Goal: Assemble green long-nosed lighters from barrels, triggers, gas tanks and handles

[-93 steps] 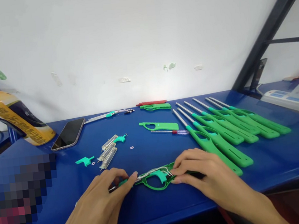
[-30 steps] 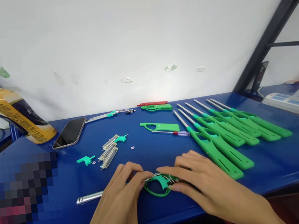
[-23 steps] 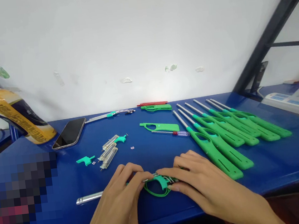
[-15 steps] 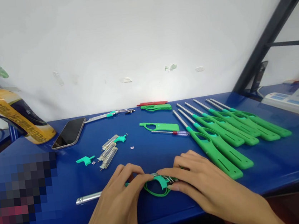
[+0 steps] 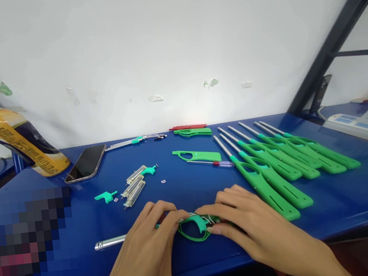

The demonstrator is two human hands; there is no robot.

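Near the table's front edge lies an opened green gas lighter, its metal tube pointing left. A teal trigger and thin wires show in its body. My left hand is closed over the tube end, thumb and forefinger at the trigger's left side. My right hand is closed on the handle end, with fingertips at the wires; the palm hides most of the handle. Farther off lie several clear fuel tanks, a loose teal trigger and another teal trigger.
Several assembled green lighters lie in a row on the right. A green half shell and a screwdriver are mid-table. A phone and a tilted yellow bottle stand left. A white wall bounds the back.
The fingertips have shifted slightly around the trigger and wires, and the wires sit a little differently. Both hands keep hold of the lighter; the other items stay put.
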